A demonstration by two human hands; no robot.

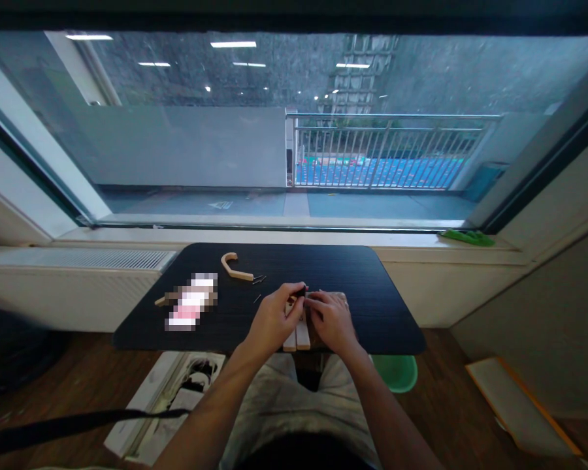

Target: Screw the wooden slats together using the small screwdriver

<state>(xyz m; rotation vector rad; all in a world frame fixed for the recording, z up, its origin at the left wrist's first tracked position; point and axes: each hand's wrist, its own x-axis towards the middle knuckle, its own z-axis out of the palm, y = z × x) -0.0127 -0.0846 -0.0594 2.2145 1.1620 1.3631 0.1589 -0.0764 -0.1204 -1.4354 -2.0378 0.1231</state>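
My left hand (pixel 276 318) is closed in a pinch on a small dark piece (pixel 302 292), too small to identify. Close beside it, my right hand (pixel 332 318) has bent fingers drawn together near the same piece; whatever they grip is hidden. Beneath the hands, two pale wooden strips (pixel 302 335) lie side by side, pointing toward me at the table's front edge. A brownish surface shows partly behind my right hand. Farther left on the table lies a curved, hook-shaped wooden piece (pixel 235 269), with several thin screws or nails (pixel 259 280) by its end.
The black table (pixel 372 281) stands against the windowsill. A blurred-out item (pixel 191 303) covers part of a wooden stick (pixel 161 301) at left. Below are an open white box (pixel 147 398) and a green basin (pixel 396 373). A green cloth (pixel 467 237) lies on the sill.
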